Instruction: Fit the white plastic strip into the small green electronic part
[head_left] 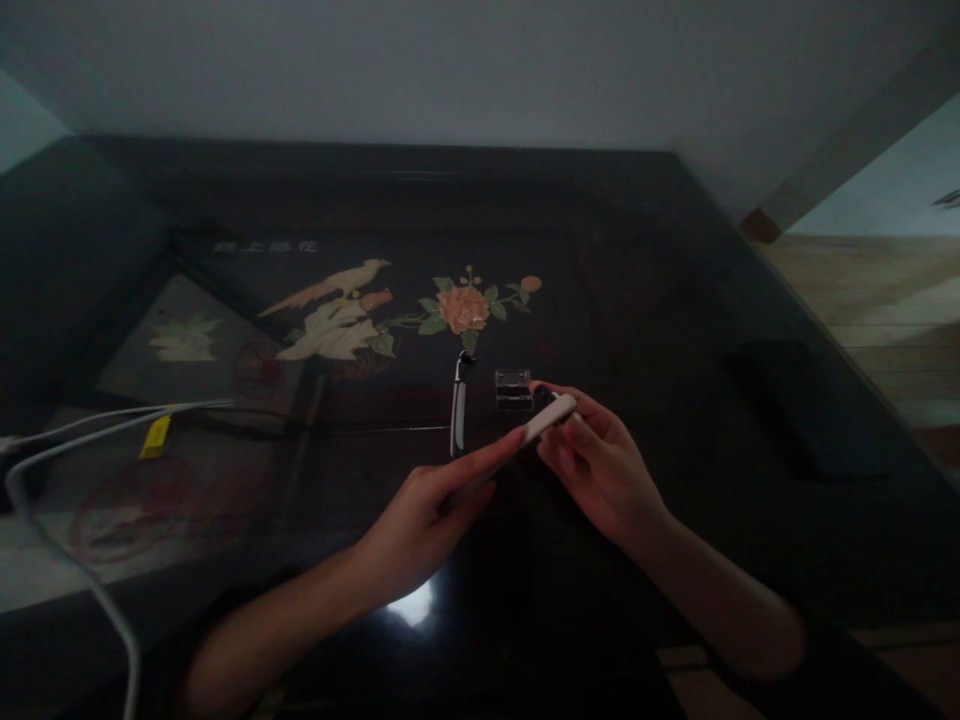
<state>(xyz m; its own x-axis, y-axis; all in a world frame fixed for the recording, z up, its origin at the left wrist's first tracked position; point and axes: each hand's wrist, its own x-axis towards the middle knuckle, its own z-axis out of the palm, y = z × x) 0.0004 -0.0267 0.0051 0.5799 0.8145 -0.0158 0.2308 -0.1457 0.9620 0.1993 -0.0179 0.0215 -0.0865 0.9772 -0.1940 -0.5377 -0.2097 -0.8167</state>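
My R hand [600, 462] pinches a white handle [553, 416] btwn thumb & fingers, over the dark table [660, 330]. My L hand [421, 515] has its index out straight, tip at the handle's near end; can't tell if the thumb's pinching too. Small clear box [513, 389] sits just beside my R fingertips, b/w tool [458, 415] lies left of it.

Slim white object [553, 416] held aslant over tabletop [645, 330].

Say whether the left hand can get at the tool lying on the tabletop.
Probably yes: the tool lies just beyond the left hand, nothing visible between, though that hand seems to touch the held white object.
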